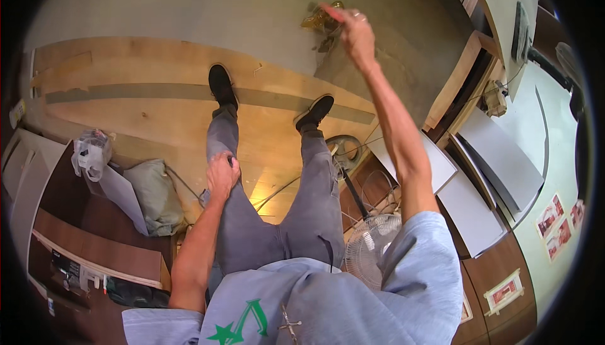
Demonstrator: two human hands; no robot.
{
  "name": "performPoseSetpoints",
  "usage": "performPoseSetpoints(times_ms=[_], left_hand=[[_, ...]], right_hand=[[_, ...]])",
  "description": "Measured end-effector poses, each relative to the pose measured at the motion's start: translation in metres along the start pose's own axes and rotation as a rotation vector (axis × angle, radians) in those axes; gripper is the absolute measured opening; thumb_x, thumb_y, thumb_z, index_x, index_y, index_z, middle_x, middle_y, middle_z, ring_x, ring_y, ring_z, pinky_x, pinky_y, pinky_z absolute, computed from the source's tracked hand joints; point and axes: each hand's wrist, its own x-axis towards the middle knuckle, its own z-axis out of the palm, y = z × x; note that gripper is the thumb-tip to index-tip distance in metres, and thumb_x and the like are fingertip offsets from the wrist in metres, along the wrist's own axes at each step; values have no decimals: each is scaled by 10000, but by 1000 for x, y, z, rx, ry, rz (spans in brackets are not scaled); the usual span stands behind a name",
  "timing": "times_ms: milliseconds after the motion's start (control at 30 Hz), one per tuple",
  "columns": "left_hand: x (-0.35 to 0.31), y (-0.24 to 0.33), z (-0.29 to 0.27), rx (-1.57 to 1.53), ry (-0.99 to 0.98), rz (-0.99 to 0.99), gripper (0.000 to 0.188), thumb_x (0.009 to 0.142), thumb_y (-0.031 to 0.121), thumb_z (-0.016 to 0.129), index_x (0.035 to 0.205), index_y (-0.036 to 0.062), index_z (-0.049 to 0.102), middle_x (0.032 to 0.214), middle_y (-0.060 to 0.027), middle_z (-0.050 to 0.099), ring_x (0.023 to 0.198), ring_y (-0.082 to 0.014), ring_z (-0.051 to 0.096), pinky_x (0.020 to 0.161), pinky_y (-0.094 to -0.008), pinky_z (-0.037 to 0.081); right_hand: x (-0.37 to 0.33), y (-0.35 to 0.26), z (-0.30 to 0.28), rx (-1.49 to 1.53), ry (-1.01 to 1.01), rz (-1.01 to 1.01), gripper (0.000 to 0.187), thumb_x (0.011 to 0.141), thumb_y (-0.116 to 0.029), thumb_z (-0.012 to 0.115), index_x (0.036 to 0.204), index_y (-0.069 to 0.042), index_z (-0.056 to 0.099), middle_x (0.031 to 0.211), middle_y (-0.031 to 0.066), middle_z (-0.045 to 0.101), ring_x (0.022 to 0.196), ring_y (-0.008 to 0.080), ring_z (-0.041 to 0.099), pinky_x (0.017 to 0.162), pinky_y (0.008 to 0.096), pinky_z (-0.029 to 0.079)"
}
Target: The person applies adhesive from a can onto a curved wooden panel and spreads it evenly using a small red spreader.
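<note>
My right hand is stretched far forward and closed round a slim red-orange object, perhaps a tool handle; blur hides its exact kind. Just beyond its tip lies a crumpled gold-yellow item beside dark scraps on the grey surface. My left hand rests on my left thigh near the knee, its fingers curled. A small dark bit shows by the thumb, but what the fingers hold is unclear.
My shoes stand on a wooden board with a grey strip. A standing fan is close by my right leg, with cables around it. White panels lean at right. Left are a grey sack, plastic bag and brown shelf.
</note>
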Motion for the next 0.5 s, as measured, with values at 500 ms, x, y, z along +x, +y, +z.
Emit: performPoseSetpoints(times_ms=[500], left_hand=[[9, 1, 1, -29, 33, 77, 215, 877, 216, 651, 1019, 65, 707, 1030, -164, 720, 1026, -356, 661, 935, -466, 522]], right_hand=[[-135, -27, 38, -97, -36, 75, 475, 870, -3, 571, 1302, -171, 677, 1200, 87, 668, 1076, 324, 631, 865, 462, 525]])
